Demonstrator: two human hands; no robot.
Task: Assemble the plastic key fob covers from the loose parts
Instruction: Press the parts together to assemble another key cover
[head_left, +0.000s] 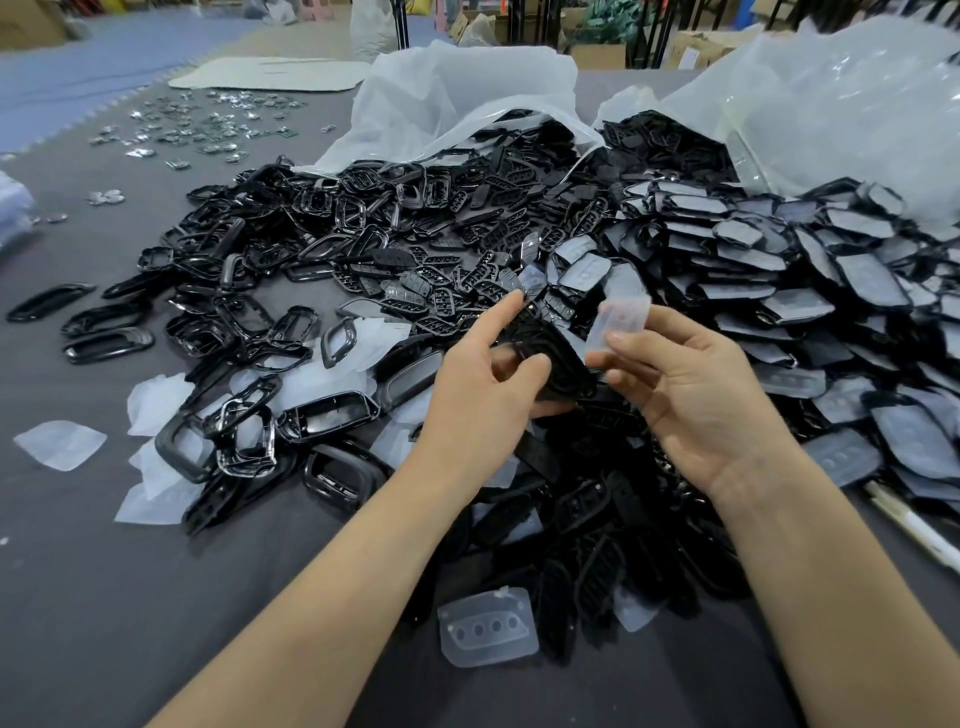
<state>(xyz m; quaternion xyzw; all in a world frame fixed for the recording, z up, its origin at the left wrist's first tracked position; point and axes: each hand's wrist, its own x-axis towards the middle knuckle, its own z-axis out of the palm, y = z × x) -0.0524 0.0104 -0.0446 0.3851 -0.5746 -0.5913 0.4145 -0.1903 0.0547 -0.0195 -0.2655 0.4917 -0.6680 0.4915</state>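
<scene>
Above the grey cloth-covered table (104, 597), the left hand (478, 395) grips a black plastic key fob shell (550, 353). Its thumb curls over the near edge and its index finger stretches along the top. Just beside it, the right hand (696, 400) pinches a translucent, soft-looking button pad (621, 322) between thumb and fingertips, held upright and touching the shell's right edge. A heap of loose black frames (311, 249) spreads behind them, spilling from white plastic bags (467, 93). Another translucent pad with four holes (488, 626) lies near the forearms.
</scene>
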